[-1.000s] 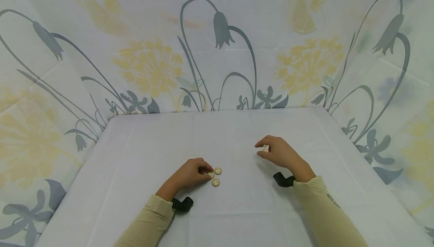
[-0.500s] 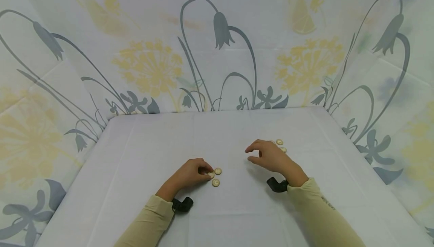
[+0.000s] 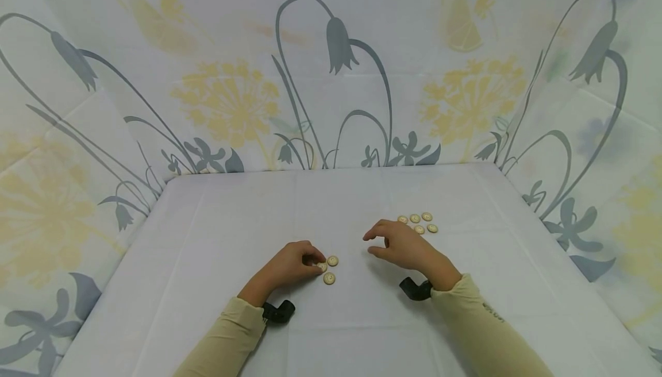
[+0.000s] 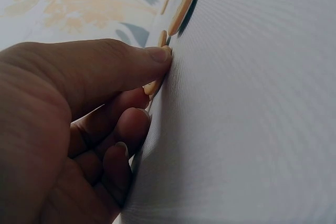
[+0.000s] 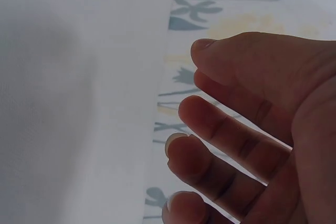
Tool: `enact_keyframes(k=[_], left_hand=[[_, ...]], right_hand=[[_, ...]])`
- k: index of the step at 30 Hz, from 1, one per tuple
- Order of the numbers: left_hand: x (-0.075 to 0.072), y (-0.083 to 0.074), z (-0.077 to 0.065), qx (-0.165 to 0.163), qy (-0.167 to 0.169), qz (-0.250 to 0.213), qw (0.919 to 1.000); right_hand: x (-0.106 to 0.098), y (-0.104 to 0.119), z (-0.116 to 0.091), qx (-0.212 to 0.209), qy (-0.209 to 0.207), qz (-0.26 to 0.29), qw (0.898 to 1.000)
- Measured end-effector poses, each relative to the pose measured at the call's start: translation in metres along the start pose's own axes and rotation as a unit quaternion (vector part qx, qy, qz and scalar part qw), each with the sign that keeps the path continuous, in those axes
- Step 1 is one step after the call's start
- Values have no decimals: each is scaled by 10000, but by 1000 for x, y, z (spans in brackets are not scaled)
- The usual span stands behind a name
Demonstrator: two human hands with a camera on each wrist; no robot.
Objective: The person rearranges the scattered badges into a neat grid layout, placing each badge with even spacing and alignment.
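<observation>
My left hand [image 3: 289, 265] rests on the white tabletop and pinches a small round wooden disc [image 3: 323, 266] between thumb and fingers. In the left wrist view, that disc [image 4: 152, 86] is mostly hidden behind the thumb. Two like discs lie beside it, one just behind [image 3: 333, 261] and one in front [image 3: 329, 278]. Faint markings show on their faces, too small to read. My right hand [image 3: 405, 246] hovers over the table to the right, thumb and fingers apart. The right wrist view shows this hand [image 5: 247, 124] holding nothing.
Several more wooden discs [image 3: 426, 216] lie in two short rows behind my right hand, which partly covers them. A white cloth covers the table [image 3: 248, 204]. Flower-printed fabric [image 3: 222, 101] rises at the back and both sides.
My right hand has moved left and toward me, away from the row of discs, which now shows more fully. My left hand has stayed still on its disc.
</observation>
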State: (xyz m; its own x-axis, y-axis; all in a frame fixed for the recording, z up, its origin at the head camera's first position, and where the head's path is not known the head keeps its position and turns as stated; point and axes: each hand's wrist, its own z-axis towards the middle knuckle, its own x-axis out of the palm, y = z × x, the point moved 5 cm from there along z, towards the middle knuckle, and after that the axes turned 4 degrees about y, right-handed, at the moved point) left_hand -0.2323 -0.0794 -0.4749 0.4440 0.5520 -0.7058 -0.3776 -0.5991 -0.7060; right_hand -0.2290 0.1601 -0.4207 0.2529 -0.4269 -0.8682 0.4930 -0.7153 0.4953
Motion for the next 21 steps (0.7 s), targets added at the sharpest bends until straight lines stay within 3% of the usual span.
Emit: enact_keyframes(k=[21], left_hand=[[0, -1, 1, -75, -35, 51, 10000]], right_hand=[[30, 16, 8, -164, 397, -72, 9990]])
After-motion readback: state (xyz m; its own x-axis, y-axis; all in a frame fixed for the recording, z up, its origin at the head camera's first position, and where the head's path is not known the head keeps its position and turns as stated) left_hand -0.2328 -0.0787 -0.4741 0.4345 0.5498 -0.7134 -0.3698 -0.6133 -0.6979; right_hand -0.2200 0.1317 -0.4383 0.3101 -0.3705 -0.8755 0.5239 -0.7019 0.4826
